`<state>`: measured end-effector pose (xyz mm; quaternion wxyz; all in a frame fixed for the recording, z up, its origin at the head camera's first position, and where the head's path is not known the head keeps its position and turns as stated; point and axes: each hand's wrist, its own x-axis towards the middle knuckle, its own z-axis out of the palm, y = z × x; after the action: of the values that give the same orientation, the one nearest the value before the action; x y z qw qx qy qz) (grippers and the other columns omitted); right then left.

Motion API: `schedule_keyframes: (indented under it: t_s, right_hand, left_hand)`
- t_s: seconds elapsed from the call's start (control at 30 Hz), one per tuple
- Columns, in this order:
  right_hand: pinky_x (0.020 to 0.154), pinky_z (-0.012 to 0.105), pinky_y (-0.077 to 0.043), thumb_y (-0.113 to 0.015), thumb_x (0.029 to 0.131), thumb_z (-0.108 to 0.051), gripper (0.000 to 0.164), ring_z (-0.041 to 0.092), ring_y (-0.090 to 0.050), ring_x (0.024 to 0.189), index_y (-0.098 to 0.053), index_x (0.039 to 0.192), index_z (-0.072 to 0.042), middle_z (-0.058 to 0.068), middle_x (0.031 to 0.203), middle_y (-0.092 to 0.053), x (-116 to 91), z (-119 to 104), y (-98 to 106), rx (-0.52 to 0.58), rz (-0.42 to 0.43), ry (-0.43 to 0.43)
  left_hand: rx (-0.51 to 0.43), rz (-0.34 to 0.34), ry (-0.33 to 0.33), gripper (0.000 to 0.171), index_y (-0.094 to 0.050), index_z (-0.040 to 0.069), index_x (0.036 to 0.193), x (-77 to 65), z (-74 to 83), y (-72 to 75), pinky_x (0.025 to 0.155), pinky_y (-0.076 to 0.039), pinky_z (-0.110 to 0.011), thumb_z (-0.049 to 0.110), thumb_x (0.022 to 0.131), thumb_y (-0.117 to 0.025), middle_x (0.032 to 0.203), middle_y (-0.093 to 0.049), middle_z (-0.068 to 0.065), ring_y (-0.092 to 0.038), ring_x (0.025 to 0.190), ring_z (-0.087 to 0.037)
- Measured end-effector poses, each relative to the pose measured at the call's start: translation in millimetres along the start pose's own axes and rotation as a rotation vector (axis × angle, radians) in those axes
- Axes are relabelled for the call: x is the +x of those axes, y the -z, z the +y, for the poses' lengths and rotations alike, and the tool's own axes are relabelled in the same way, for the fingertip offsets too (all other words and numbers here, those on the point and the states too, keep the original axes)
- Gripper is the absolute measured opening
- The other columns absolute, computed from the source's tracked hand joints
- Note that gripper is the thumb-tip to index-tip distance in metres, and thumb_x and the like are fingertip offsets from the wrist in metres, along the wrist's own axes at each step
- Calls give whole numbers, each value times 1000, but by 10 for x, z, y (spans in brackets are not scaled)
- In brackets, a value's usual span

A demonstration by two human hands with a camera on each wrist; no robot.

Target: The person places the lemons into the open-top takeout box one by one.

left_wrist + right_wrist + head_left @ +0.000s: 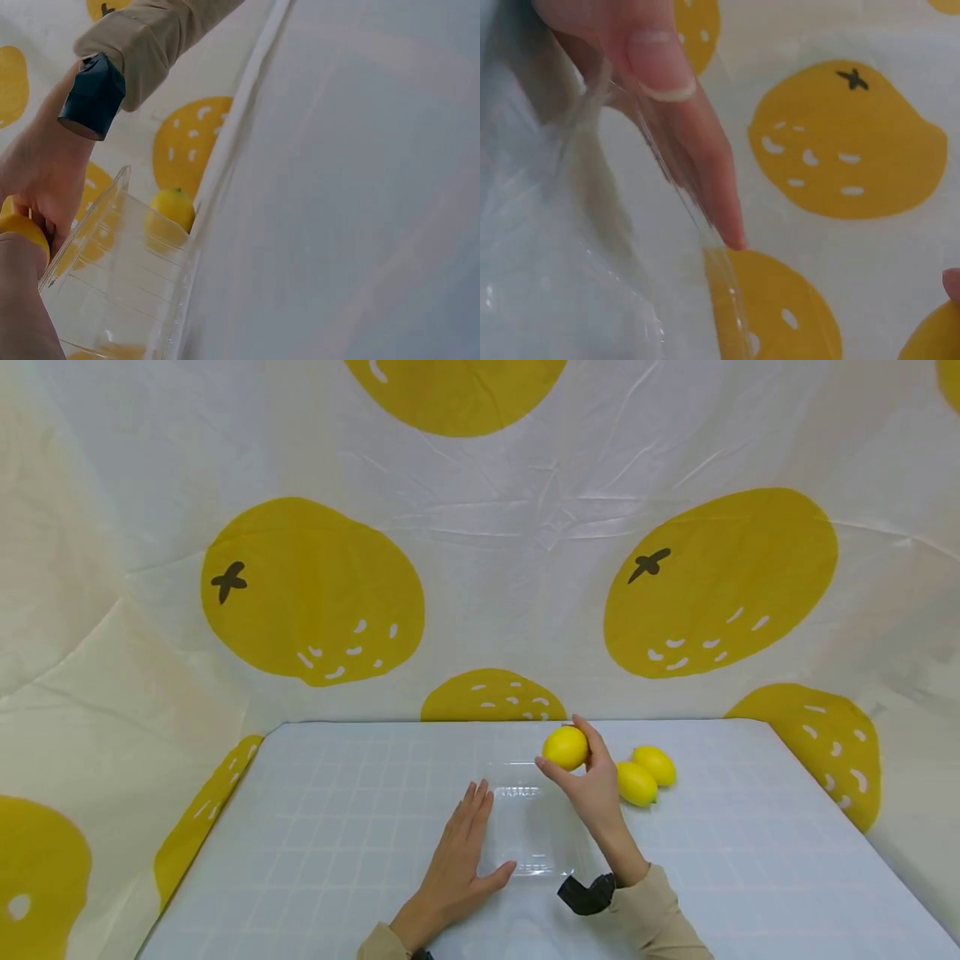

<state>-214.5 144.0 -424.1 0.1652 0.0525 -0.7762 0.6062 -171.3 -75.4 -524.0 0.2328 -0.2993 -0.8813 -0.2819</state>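
My right hand [596, 789] pinches a lemon [565, 748] between thumb and fingers, above the far end of a clear plastic container [536, 835]. Along the container's left side lies my left hand [461, 852], fingers straight and thumb spread toward the near edge. In the right wrist view the left hand [694, 142] is right at the container's transparent rim [656, 139], and part of the held lemon [937, 337] shows in the lower corner. The left wrist view catches the container's ribbed wall [135, 262] and the right hand [49, 161] with the held lemon [22, 229].
Two more lemons, a nearer one [636, 783] and a farther one [655, 766], lie together on the table [337, 827] to the right of the right hand. A fabric backdrop [510, 577] printed with big yellow fruit rises behind the table and at its sides.
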Motion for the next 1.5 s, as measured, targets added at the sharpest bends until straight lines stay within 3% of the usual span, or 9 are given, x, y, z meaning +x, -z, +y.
schedule_keyframes:
  t_s: [0.27, 0.6, 0.83, 1.13, 1.5]
  right_hand:
    - [103, 51, -46, -85, 77, -17, 76, 30, -54, 116, -46, 141, -8, 13, 137, -54, -99, 119, -299, -44, -108, -15]
    - [95, 51, -51, -89, 71, -19, 67, 29, -57, 107, -55, 128, -10, 10, 127, -59, -161, 297, -482, -214, -180, 1]
    - [93, 51, -50, -89, 72, -21, 64, 29, -58, 104, -57, 126, -6, 12, 123, -60, -203, 307, -523, -283, -224, 40]
    - [99, 58, -45, -82, 78, -6, 52, 37, -55, 114, -59, 124, -2, 19, 126, -55, -240, 363, -527, -353, -321, 123]
    - [97, 58, -48, -81, 79, -5, 62, 39, -56, 107, -52, 133, 2, 25, 123, -47, -259, 347, -542, -415, -309, 88]
  left_hand:
    - [18, -14, -2, 92, -24, 1, 156, -21, -18, -19, 111, -31, -57, 43, 86, -67, 165, -16, -10, -19, 149, -33]
    - [3, -11, -9, 90, -27, -2, 154, -21, -35, -37, 113, -28, -55, 44, 86, -65, 165, -16, -10, -18, 150, -32]
    - [12, -6, -16, 92, -22, 1, 156, -18, -24, -25, 114, -27, -53, 44, 87, -65, 164, -18, -11, -20, 149, -34]
    - [21, -2, -21, 91, -29, -5, 152, -11, -16, -11, 115, -27, -51, 44, 85, -67, 163, -20, -12, -22, 148, -35]
    - [28, -2, -23, 90, -29, -5, 152, -13, -19, -15, 114, -27, -53, 45, 86, -65, 163, -21, -14, -22, 148, -36]
